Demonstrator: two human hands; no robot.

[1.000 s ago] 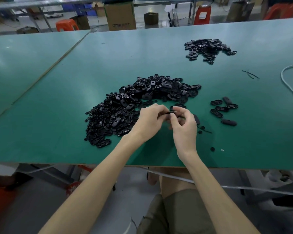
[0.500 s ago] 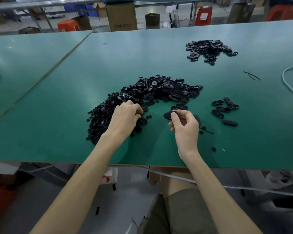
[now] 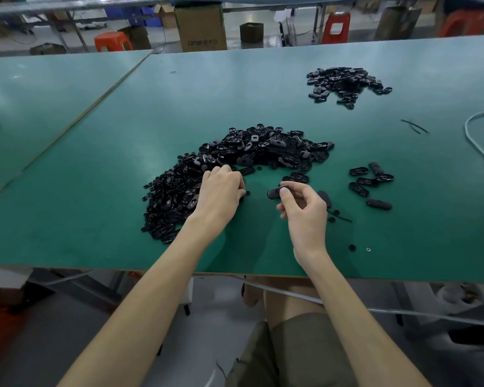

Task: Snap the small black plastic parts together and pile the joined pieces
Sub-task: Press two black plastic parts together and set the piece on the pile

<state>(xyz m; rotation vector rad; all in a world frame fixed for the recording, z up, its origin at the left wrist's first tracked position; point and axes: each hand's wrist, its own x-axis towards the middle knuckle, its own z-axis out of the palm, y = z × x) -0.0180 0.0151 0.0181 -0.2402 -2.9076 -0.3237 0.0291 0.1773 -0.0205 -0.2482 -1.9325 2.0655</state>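
On the table (image 3: pixel 263 88), close to its front edge, the left hand (image 3: pixel 221 192) lies knuckles-up at the inner rim of the pile (image 3: pixel 263 149). Its fingers are curled down among the black parts, and I cannot tell whether they hold one. Just beside it but not touching, the right hand (image 3: pixel 305 212) pinches one oval part (image 3: pixel 274 193) by its end between thumb and forefinger, with the other fingers loosely curled.

The pile bends as a crescent from the front left round behind both hands. A few joined pieces (image 3: pixel 370 181) lie scattered to the right of the right hand, near the crescent's right tip. A far pile (image 3: pixel 347 83) sits well apart toward the back right. A white cable (image 3: pixel 471 141) loops in along the right edge.

Green surface shows between the two hands, in a broad strip from the wrists to the front edge, and between the two piles. Two small bits (image 3: pixel 352 247) lie right of the right wrist. At left, a seam (image 3: pixel 95 107) runs diagonally where a second table (image 3: pixel 39 88) meets this one.
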